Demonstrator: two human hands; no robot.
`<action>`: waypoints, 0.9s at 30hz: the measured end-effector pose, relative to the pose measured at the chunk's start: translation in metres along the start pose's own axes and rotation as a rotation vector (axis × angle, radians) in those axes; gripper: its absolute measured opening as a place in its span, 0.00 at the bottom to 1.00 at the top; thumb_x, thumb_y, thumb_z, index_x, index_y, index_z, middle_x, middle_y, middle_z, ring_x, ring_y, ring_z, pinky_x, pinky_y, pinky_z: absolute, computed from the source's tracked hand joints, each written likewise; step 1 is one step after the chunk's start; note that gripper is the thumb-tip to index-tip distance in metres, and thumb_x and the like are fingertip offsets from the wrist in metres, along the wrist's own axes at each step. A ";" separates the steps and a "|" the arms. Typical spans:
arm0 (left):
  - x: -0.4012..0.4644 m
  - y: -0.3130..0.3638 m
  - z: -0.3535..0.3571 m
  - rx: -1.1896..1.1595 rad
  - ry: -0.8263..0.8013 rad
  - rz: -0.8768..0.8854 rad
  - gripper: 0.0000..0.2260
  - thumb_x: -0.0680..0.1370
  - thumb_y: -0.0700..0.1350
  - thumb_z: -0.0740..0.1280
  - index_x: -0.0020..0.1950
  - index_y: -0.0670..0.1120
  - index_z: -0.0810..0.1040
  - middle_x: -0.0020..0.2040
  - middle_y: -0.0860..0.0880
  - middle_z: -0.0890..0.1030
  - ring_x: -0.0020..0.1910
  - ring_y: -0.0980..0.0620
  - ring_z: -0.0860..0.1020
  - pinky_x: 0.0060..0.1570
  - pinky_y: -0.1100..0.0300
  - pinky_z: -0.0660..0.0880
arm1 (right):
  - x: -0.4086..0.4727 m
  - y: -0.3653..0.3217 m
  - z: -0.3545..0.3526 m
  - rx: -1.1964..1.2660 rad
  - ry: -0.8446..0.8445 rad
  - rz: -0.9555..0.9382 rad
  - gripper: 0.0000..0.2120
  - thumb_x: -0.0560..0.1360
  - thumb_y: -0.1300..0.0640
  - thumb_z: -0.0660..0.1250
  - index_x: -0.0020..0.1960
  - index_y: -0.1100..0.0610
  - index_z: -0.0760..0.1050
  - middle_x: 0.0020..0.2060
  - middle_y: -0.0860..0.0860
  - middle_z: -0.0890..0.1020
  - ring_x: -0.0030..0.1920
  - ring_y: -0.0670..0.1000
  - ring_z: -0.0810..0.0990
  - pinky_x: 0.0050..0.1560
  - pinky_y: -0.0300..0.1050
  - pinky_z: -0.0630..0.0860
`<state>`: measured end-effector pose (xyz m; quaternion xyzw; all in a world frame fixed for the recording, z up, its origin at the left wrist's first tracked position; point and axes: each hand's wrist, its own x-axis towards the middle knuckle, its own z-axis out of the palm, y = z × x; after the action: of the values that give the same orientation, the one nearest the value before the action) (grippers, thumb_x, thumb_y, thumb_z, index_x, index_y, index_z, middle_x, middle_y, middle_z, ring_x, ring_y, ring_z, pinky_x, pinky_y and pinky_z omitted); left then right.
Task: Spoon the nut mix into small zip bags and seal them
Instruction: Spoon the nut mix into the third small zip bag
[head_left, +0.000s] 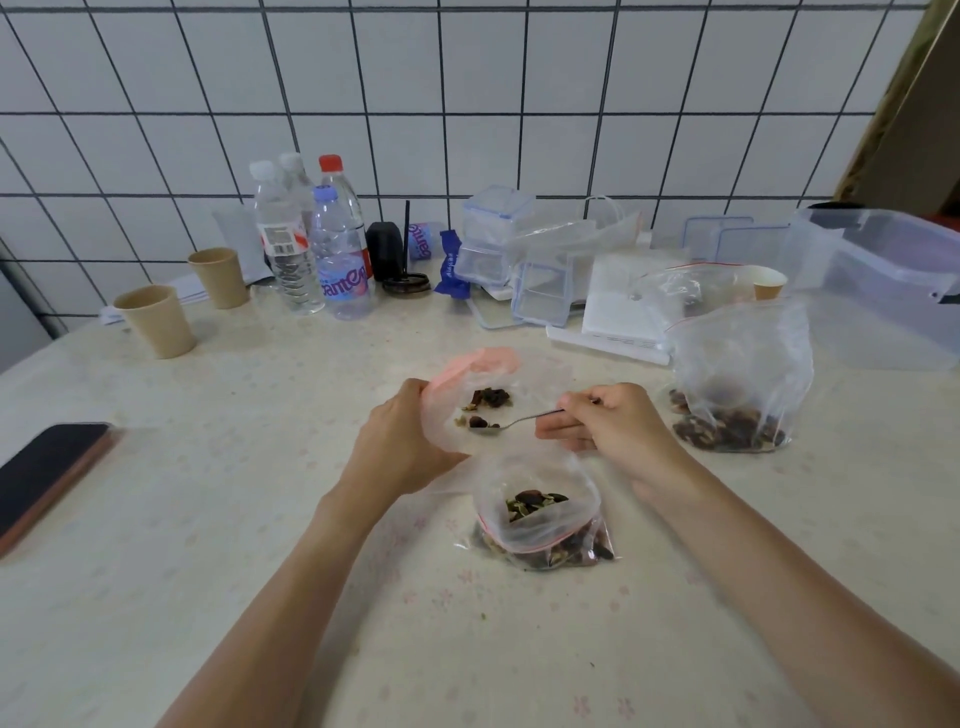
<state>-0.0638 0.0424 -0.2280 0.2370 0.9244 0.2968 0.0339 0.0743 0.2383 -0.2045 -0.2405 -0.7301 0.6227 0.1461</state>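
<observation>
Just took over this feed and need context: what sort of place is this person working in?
Probably a home kitchen or a small break room, not a packing line. A white tiled wall backs a table cluttered with water bottles, paper cups and snap-lid food containers.

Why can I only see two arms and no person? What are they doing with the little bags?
The camera sits on the person's head and looks down, so you see only their arms, as if you were them. There is just this one picture. The left hand holds a small zip bag open. The right hand holds a spoon with a bit of nut mix, its bowl at the bag's mouth. Below them lies an open bag of nut mix, and another bag of nuts stands to the right. On the table are also paper cups, water bottles, clear plastic boxes and a phone at the left edge.
</observation>
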 end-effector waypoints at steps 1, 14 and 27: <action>0.000 0.000 0.001 -0.002 -0.011 -0.002 0.40 0.65 0.59 0.82 0.71 0.51 0.68 0.57 0.52 0.78 0.50 0.49 0.73 0.49 0.54 0.71 | 0.003 0.000 0.003 -0.022 0.009 -0.002 0.09 0.85 0.59 0.63 0.54 0.63 0.79 0.40 0.52 0.89 0.42 0.51 0.89 0.38 0.39 0.78; -0.002 0.007 -0.014 -0.343 0.020 -0.081 0.19 0.71 0.58 0.79 0.56 0.55 0.75 0.47 0.59 0.78 0.44 0.58 0.76 0.37 0.64 0.69 | 0.018 -0.001 0.028 -0.144 0.142 -0.092 0.10 0.84 0.58 0.63 0.49 0.60 0.80 0.44 0.53 0.89 0.43 0.52 0.89 0.40 0.38 0.77; 0.001 0.012 -0.010 -0.588 0.128 -0.168 0.12 0.82 0.50 0.65 0.42 0.49 0.80 0.26 0.61 0.79 0.20 0.63 0.72 0.18 0.69 0.67 | 0.024 0.011 0.025 -0.153 0.183 -0.120 0.09 0.84 0.56 0.63 0.50 0.57 0.79 0.48 0.46 0.88 0.29 0.54 0.86 0.31 0.45 0.79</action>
<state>-0.0616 0.0460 -0.2134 0.1209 0.8156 0.5618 0.0673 0.0432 0.2317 -0.2216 -0.2628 -0.7721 0.5309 0.2301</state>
